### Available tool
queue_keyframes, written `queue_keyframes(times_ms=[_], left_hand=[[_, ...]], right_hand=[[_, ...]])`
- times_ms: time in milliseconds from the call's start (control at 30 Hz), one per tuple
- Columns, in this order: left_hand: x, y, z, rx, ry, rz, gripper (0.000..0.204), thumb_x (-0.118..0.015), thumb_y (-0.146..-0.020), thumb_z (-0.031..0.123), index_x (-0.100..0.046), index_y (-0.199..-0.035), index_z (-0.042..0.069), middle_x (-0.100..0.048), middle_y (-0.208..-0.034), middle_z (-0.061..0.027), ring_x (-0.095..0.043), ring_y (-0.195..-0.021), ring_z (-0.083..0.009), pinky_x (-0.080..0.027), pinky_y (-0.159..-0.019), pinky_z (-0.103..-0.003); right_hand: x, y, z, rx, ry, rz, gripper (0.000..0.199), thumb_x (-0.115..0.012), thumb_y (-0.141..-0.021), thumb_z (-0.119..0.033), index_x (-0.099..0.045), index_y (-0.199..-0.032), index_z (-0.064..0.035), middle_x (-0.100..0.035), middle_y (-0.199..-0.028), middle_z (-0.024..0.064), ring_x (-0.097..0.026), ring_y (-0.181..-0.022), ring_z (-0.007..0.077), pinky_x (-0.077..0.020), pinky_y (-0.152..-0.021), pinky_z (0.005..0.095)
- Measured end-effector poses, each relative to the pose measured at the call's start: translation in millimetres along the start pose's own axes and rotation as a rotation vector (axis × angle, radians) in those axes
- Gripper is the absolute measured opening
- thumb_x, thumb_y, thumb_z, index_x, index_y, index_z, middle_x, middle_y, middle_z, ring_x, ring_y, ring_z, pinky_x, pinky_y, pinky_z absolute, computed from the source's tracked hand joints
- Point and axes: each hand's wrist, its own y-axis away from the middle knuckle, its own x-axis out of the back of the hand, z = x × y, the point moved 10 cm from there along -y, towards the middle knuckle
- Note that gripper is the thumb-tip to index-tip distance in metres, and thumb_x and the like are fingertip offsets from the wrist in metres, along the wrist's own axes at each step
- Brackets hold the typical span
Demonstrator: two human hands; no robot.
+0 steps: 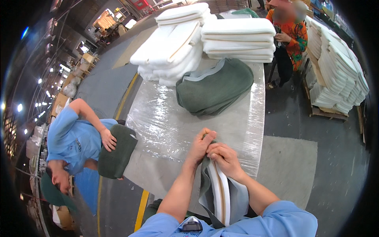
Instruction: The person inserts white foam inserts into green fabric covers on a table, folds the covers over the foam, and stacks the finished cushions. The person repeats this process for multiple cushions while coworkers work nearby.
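Close to my body, a dark green fabric cushion cover (pixel 205 185) with a grey inner side hangs open around a white foam pad (pixel 225 193) that has a tan stripe along its edge. My left hand (pixel 202 145) is closed on the cover's top end. Right beside it, my right hand (pixel 223 156) grips the same end, its fingers bunched against the fabric. The two hands touch or nearly touch over the table's near part. Beyond them lies a heap of green covers (pixel 215 89) with a pale grey edge showing.
Transparent plastic film covers the table (pixel 152 112). White foam pads stand in stacks at the far left (pixel 169 49) and far right (pixel 238 39). At left, a co-worker in blue holds a green cushion (pixel 117 152). Another person stands beyond, near a pallet of white pads (pixel 335 75).
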Motion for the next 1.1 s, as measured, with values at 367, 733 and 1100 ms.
queue_keyframes(times_ms=[367, 733, 1100], left_hand=[[193.6, 163.7, -27.0, -0.078, 0.198, 0.715, 0.035, -0.069, -0.105, 0.042, -0.068, -0.107, 0.007, -0.064, -0.092, -0.0017, -0.062, -0.086, -0.0156, -0.054, -0.077, -0.036], [170.1, 336.0, -73.6, -0.052, 0.294, 0.874, 0.052, -0.056, -0.110, 0.048, -0.058, -0.133, 0.002, -0.063, -0.130, -0.0115, -0.060, -0.123, -0.0211, -0.047, -0.107, -0.039], [18.4, 387.7, -79.6, -0.102, -0.136, 0.383, 0.076, -0.078, -0.087, -0.007, -0.046, -0.155, 0.001, -0.065, -0.137, -0.0126, -0.063, -0.124, -0.0216, -0.047, -0.111, -0.036]], right_hand=[[85.2, 134.6, 28.2, -0.574, -0.337, -0.067, 0.060, -0.050, -0.112, -0.045, -0.041, -0.162, -0.0121, -0.052, -0.158, 0.0069, -0.051, -0.139, 0.0204, -0.0363, -0.117, 0.0377], [90.9, 174.0, 36.3, -0.490, -0.209, 0.363, 0.063, -0.026, -0.117, -0.047, -0.068, -0.128, -0.0014, -0.070, -0.121, 0.0097, -0.061, -0.117, 0.0196, -0.0429, -0.107, 0.0338], [123.3, 46.4, 119.1, -0.531, -0.300, 0.792, 0.071, -0.041, -0.110, -0.060, -0.069, -0.093, 0.0028, -0.068, -0.087, 0.0090, -0.060, -0.084, 0.0199, -0.0481, -0.083, 0.0379]])
